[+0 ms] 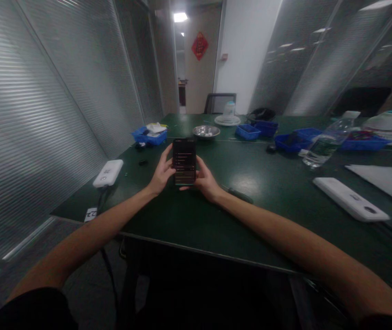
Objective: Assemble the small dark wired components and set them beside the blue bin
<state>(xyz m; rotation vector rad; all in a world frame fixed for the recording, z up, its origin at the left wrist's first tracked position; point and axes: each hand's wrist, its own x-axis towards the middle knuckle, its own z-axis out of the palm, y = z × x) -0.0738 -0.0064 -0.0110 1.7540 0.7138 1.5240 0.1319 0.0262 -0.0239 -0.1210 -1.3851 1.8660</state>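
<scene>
A black smartphone [184,161] is held upright above the green table, its dark screen with lines of small text facing me. My left hand [162,173] grips its left edge, thumb at the front near the lower side. Around its right edge closes my right hand [205,179], with a finger showing beneath the bottom. The fingers behind the phone are hidden. Under my right wrist lies a dark screwdriver-like tool [239,194] on the table. Beyond the phone stands a shiny metal bowl [206,133] with small pale items inside.
Blue trays [247,132] line the back and right of the table [168,220]; another blue tray [159,137] stands at left. A clear plastic bottle [328,142] leans at right. White power-bank-like devices lie left [108,173] and right [350,199], with cables.
</scene>
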